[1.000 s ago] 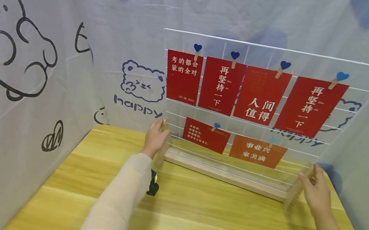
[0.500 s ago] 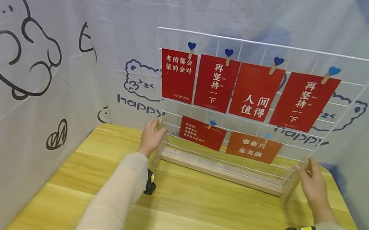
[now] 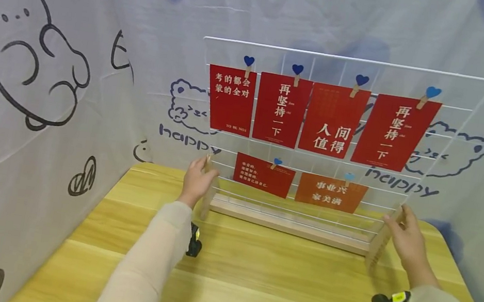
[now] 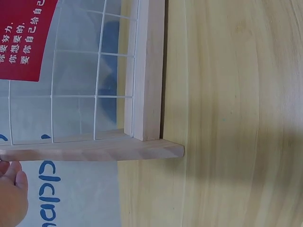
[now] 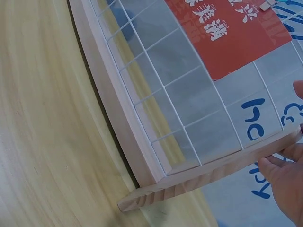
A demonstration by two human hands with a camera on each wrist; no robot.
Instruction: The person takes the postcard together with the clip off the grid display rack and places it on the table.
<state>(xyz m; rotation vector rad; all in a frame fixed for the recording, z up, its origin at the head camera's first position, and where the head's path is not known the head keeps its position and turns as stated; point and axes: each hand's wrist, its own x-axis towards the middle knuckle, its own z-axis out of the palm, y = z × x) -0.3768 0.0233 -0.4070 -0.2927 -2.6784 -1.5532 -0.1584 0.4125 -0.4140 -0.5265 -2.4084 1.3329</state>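
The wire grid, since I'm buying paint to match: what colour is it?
The wire grid is white, clearest in the left wrist view.

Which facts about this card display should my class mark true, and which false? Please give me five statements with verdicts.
1. Four red cards hang in the upper row of the wire grid. True.
2. The heart clips are all red. False: the heart clips are blue.
3. The lower row has a red card and an orange card. True.
4. The right hand holds the orange card. False: it grips the right wooden upright.
5. The left hand grips the left wooden upright. True.
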